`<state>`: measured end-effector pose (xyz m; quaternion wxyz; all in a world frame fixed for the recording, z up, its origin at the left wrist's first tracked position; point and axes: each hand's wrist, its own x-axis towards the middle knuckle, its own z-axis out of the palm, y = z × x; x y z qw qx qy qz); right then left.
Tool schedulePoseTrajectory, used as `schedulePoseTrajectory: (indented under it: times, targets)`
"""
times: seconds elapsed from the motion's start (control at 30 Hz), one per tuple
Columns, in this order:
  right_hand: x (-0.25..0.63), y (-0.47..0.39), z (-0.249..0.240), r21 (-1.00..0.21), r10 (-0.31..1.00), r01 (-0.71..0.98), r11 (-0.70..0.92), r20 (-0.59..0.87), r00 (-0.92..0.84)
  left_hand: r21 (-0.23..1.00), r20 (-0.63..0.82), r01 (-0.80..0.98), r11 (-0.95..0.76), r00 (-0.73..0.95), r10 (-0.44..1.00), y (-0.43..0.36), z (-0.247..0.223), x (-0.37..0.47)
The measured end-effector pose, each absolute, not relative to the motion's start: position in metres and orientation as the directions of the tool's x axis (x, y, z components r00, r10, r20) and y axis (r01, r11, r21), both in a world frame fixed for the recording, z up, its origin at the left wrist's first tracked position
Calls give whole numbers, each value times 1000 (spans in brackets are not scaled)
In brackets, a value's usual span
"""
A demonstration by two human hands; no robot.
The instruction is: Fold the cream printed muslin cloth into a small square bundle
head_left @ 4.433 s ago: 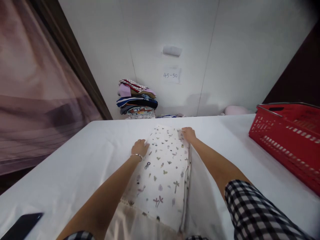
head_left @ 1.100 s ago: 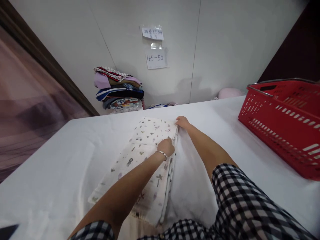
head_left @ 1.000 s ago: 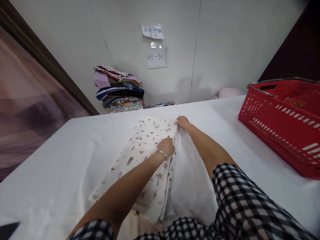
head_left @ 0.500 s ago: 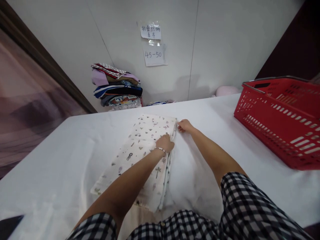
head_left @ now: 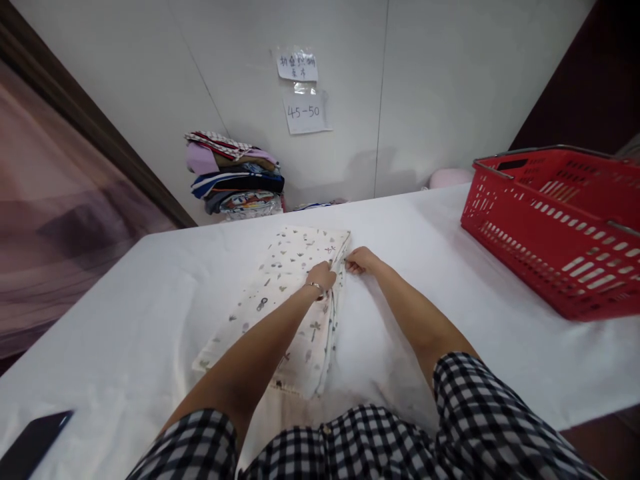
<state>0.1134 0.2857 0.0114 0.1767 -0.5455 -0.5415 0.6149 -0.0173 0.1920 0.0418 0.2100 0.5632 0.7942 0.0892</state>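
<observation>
A folded white cloth printed with small plants and figures lies on the white-covered table. My left hand, with a bracelet at the wrist, is closed on the cloth's upper layers near its right edge. Just right of it, my right hand pinches the lower layers at the same edge. Between the two hands the layers stand slightly apart. My left forearm covers part of the cloth's lower left.
At the right stands a red plastic basket. Folded clothes are stacked beyond the table's far edge, by the wall with paper signs. A dark phone lies at the lower left; a pink curtain hangs left.
My right hand has moved slightly toward me and left, onto the cloth's edge. My left hand has shifted a little left and up, and the layers have parted. The view has shifted, showing more of the phone.
</observation>
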Motion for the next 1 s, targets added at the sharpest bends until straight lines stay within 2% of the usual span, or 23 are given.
schedulePoseTrajectory:
  times: [0.23,0.47,0.63,0.8,1.0]
  targets:
    - [104,286,8,-851,849,464,-245,-419,-322,437,-235,829,349,-269,934,189,40,-19]
    - [99,293,5,-791,898,602,-114,-341,-278,409,-203,859,307,-243,949,187,40,-16]
    - [94,299,2,-755,907,649,-90,-331,-259,415,-210,856,309,-240,948,186,42,-14]
    - [89,302,2,-760,905,643,-93,-334,-264,413,-210,854,316,-249,946,185,45,-13]
    - [98,296,7,-831,915,539,-138,-315,-252,421,-215,853,310,-238,947,185,44,-14]
